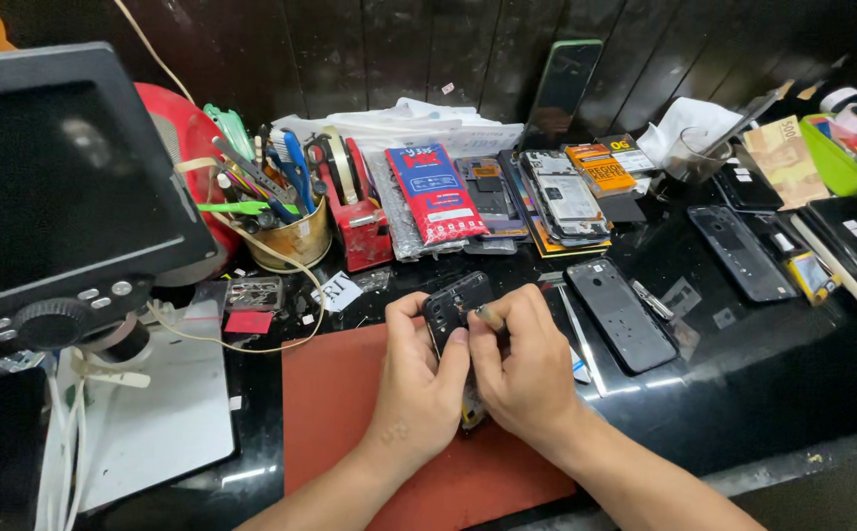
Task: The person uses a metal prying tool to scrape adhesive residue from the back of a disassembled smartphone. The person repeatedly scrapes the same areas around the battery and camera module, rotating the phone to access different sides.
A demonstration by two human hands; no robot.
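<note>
Left hand [419,379] grips a small black phone frame [455,305], fingers curled about its left edge, held above the red mat [350,413]. Right hand [527,369] pinches the frame's right edge, thumb on top. Black phone back [620,315] lies just right, apart. Tool cup [296,241] and tape dispenser [360,221] stand behind; mat's near portion is open.

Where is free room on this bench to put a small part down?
Free: the red mat left of the left hand, and the black bench right of the right hand. Crowded: the back row, around the tool cup and phones.
</note>
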